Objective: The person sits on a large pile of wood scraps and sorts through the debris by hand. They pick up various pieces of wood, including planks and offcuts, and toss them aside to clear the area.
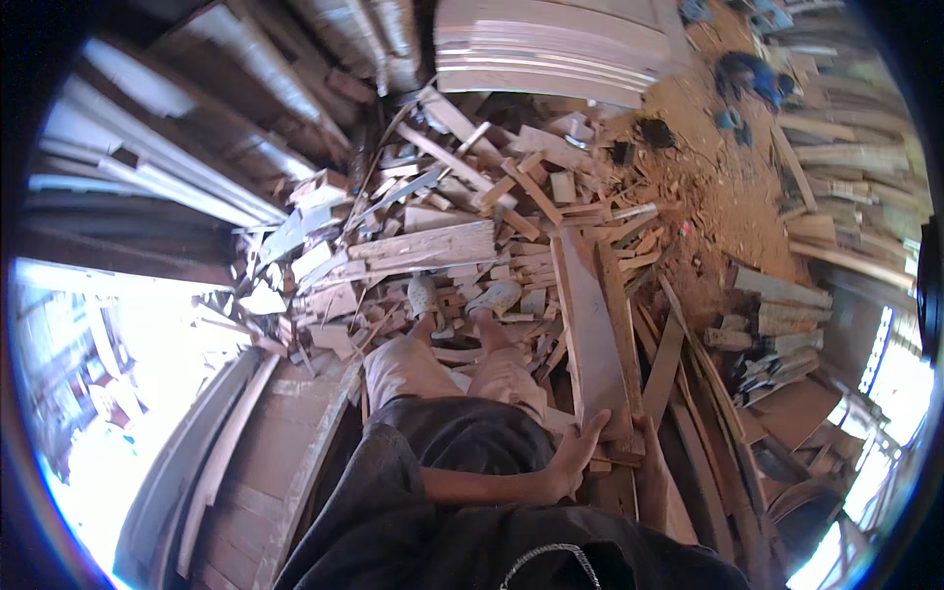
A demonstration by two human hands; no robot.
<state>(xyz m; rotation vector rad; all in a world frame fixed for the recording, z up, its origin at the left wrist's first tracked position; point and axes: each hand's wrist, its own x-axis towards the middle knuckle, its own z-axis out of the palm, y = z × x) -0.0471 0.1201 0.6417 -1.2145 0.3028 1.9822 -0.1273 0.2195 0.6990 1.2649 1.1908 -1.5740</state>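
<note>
A long, wide wooden plank (595,339) stretches away from me on my right, its near end between my hands. My left hand (575,460) is closed on its left edge, the thumb pointing up along the wood. On the opposite side of that end, my right hand (651,467) grips the edge, its fingers partly hidden by the board. A narrower board (619,315) lies lengthwise along the plank's right side. Beneath the far end are loose wood offcuts.
Wood scraps (462,187) heap around my feet. Stacked boards (551,49) stand at the far side. Long planks (688,433) lean close on my right, and a large panel (265,452) lies to my left. A person (752,79) is low on the sawdust-covered ground (728,187), far right.
</note>
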